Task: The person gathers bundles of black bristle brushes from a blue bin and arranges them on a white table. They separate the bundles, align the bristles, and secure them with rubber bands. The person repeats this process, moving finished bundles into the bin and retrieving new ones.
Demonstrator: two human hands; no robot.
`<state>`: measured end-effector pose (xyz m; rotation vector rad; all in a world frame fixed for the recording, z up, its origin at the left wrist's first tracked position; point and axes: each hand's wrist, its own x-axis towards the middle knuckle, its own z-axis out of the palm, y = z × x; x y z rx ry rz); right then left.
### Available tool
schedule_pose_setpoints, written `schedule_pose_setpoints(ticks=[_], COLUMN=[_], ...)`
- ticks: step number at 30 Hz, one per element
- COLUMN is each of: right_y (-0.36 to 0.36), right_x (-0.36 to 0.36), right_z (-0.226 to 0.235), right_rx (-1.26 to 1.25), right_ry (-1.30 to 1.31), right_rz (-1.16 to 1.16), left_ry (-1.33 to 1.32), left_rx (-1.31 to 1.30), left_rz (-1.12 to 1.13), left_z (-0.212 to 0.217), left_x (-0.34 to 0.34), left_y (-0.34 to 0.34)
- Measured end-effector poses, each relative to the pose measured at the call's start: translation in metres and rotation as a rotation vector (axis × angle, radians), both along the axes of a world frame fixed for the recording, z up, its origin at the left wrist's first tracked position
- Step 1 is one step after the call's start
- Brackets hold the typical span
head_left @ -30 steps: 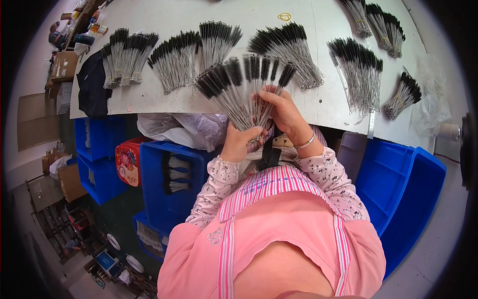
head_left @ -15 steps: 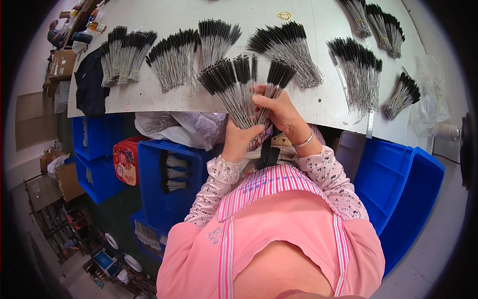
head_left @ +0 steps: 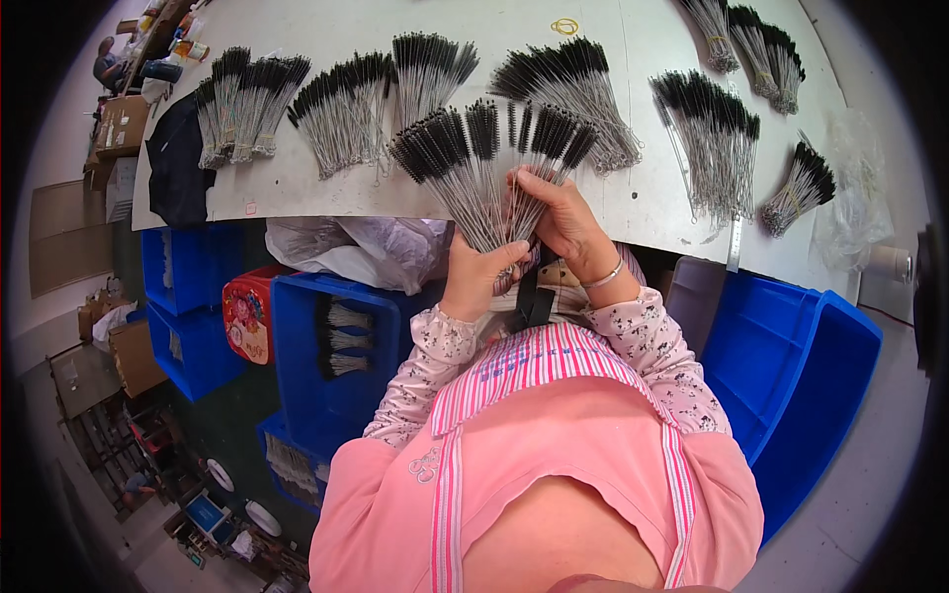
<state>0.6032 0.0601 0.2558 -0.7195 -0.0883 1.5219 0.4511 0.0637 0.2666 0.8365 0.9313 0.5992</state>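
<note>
In front of my body I hold a fan of thin wire brushes [head_left: 441, 148] with black bristle tips pointing away from me. My left hand [head_left: 479, 275] is closed around the lower ends of their twisted wire stems. Pinched among the stems on the right part of the fan is my right hand [head_left: 565, 219], its thumb lying across them. A gap splits the bristle heads into a wider left group and a right group [head_left: 554, 133]. Just beyond the fan, on the white table [head_left: 326, 203], lies a loose pile of the same brushes [head_left: 583, 99].
More brush piles [head_left: 346, 109] spread along the table, with banded bundles [head_left: 799, 188] at the right and others at the left. A yellow rubber band loop [head_left: 564, 27] lies far back. Blue bins [head_left: 297, 376] stand below on both sides, beside a red container [head_left: 249, 316].
The right group of bristle heads has grown wider, and the gap in the fan has shifted left. My right fingers have moved slightly among the stems; my left hand keeps its hold.
</note>
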Motion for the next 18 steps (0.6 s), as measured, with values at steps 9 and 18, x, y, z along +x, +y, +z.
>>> schedule_pose_setpoints(ticks=[9,18], right_y=[-0.001,-0.002], right_x=[0.001,-0.004], right_z=[-0.004,0.005], right_rx=[-0.074,0.031], right_ry=[-0.089,-0.333], right_rz=[0.024,0.076], left_ry=[-0.094,-0.079], left_rx=[-0.164,0.021], left_rz=[0.059,-0.084], left_z=[0.012,-0.009], left_x=[0.003,0.0], left_y=[-0.004,-0.002])
